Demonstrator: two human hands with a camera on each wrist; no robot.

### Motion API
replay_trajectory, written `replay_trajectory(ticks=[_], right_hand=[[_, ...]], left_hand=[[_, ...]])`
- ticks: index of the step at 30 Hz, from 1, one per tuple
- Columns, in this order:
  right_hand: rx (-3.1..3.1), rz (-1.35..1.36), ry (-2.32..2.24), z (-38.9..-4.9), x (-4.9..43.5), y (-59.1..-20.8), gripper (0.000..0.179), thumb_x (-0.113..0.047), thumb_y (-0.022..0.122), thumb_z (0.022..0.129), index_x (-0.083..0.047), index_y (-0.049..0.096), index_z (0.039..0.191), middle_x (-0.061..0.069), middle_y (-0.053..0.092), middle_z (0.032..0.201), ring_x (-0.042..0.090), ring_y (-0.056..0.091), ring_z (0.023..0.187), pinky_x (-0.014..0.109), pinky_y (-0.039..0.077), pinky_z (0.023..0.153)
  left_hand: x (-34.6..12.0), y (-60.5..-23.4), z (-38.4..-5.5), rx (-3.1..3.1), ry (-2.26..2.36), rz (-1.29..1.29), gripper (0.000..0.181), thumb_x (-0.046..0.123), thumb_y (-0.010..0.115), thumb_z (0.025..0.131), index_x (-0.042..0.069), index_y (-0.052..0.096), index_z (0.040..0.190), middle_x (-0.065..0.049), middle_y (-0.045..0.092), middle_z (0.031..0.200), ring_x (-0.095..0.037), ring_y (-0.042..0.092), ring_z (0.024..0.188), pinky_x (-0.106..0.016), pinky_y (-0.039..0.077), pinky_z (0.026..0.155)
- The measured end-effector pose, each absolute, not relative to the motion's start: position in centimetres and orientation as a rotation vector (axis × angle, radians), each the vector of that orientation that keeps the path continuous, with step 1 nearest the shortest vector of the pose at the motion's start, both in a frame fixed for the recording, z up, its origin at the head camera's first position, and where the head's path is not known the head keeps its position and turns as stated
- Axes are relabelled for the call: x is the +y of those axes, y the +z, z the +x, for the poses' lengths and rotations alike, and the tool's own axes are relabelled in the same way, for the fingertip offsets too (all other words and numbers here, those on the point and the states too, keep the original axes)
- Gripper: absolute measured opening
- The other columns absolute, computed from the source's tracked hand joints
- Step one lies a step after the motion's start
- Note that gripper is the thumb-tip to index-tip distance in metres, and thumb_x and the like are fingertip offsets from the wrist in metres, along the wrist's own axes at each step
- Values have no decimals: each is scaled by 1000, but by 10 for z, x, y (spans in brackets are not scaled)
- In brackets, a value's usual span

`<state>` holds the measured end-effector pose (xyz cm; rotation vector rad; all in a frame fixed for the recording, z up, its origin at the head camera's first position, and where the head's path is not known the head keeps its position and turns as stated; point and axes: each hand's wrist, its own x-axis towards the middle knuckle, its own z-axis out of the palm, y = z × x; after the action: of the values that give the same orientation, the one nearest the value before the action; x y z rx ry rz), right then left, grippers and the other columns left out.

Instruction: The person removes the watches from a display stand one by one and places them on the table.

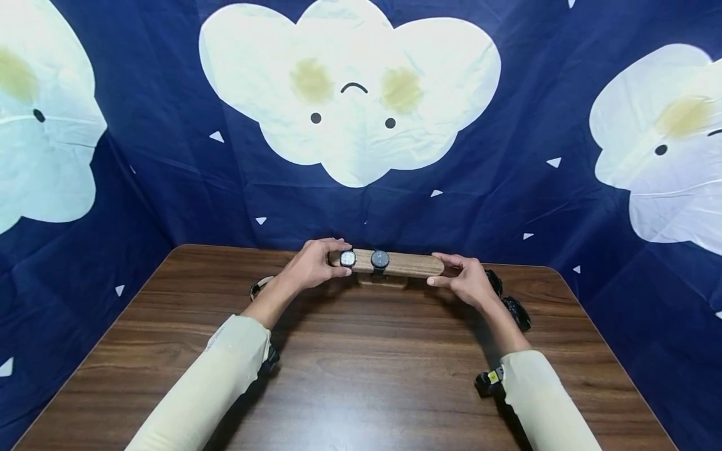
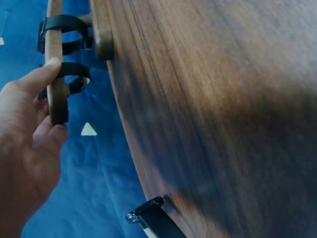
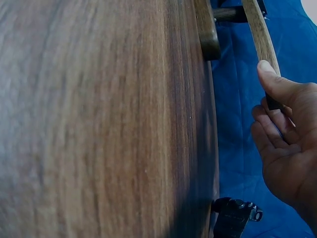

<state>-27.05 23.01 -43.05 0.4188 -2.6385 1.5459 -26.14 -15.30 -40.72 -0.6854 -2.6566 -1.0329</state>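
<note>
A wooden watch stand [image 1: 414,265] with a rounded crossbar on a small base [image 1: 389,283] stands near the table's far edge. Two watches are strapped round the bar: a light-faced watch [image 1: 347,259] at its left end and a dark-faced watch [image 1: 380,259] beside it. My left hand [image 1: 312,265] pinches the bar's left end, its thumb close to the light-faced watch. At the bar's other end, my right hand [image 1: 467,280] grips the tip between thumb and fingers. The right wrist view shows that thumb [image 3: 267,69] on the bar's edge.
Left of the stand, partly behind my left wrist, lies another watch [image 1: 258,287]. Black watches [image 1: 516,313] lie to the right, past my right forearm. The brown wooden table [image 1: 361,351] ends at a blue cloth backdrop [image 1: 361,216]. A small camera [image 1: 488,382] sits at my right wrist.
</note>
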Motion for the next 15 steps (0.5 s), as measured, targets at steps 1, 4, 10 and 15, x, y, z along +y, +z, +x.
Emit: replay_trajectory(ticks=[1, 4, 10, 15], right_hand=[[-2638, 422, 1544, -271, 230, -430, 66, -9, 96, 90, -2, 71, 150, 27, 74, 145, 38, 76, 130, 9, 55, 90], [-2642, 420, 1525, -271, 231, -430, 66, -10, 96, 90, -3, 72, 150, 26, 75, 146, 37, 76, 130, 8, 54, 90], [-2670, 421, 1477, -272, 230, -428, 66, -13, 97, 90, -5, 72, 151, 24, 74, 148, 39, 76, 132, 9, 54, 91], [-2676, 409, 1459, -271, 231, -429, 66, -13, 97, 90, -6, 73, 150, 24, 75, 146, 37, 76, 131, 9, 53, 91]], left_hand=[[-153, -407, -262, -2656, -1018, -695, 55, 11, 99, 87, 1, 79, 137, -24, 74, 147, -43, 66, 147, -54, 51, 127], [-155, -406, -263, -2662, -971, -720, 56, 12, 99, 87, 0, 78, 138, -25, 73, 148, -43, 66, 148, -54, 51, 126], [-161, -408, -265, -2623, -959, -753, 54, 10, 99, 86, -1, 79, 135, -25, 77, 143, -42, 71, 140, -55, 54, 122], [-163, -410, -267, -2614, -968, -781, 55, 11, 99, 86, -2, 79, 135, -24, 77, 142, -39, 75, 129, -54, 59, 114]])
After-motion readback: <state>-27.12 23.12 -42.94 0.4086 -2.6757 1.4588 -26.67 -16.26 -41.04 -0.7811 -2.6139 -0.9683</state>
